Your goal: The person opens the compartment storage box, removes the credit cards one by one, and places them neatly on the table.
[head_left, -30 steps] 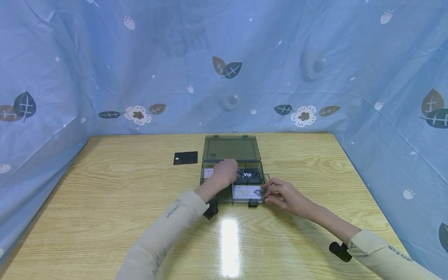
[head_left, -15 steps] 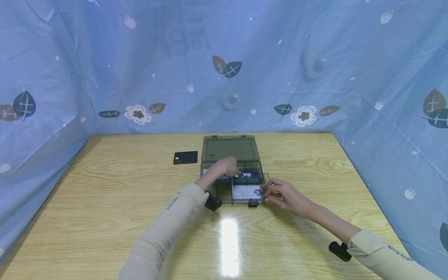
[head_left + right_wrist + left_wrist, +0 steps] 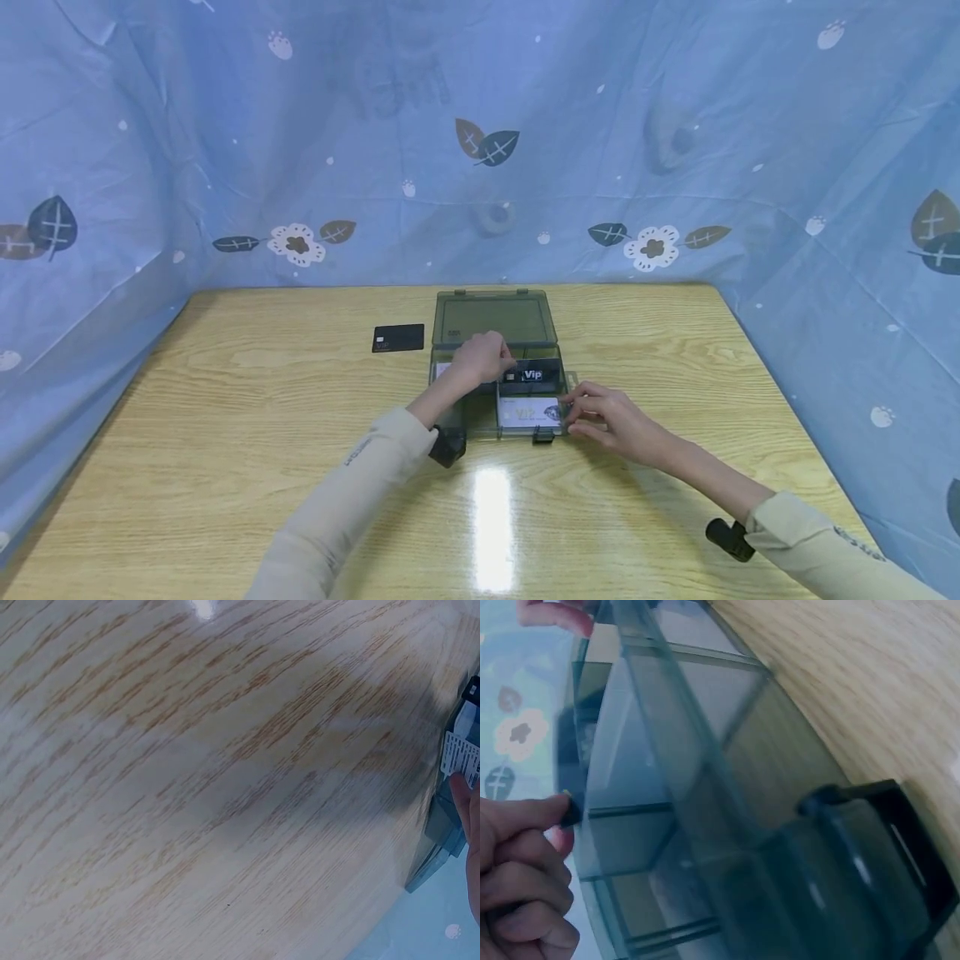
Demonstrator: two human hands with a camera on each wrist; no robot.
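A shallow see-through green divided box [image 3: 497, 321] stands with its lid laid back. My left hand [image 3: 482, 360] reaches over its left half and pinches the left end of a black Vip card [image 3: 534, 376] between thumb and index finger. In the left wrist view this dark card [image 3: 568, 761] stands up along the compartment edge, its corner in the pinch. A white VIP card [image 3: 527, 412] lies in the front right compartment. My right hand [image 3: 615, 423] rests its fingertips against the box's right wall, by a white barcode label [image 3: 459, 756] in the right wrist view.
Left of the lid, another black VIP card [image 3: 398, 337] lies flat on the wooden table [image 3: 262, 417]. A dark latch [image 3: 543, 436] juts from the box's front edge. Behind the table hangs a blue patterned cloth [image 3: 480, 225].
My left hand first shifts up and right to the black Vip card, then pinches its left end; the card has moved slightly right. My right hand keeps its place.
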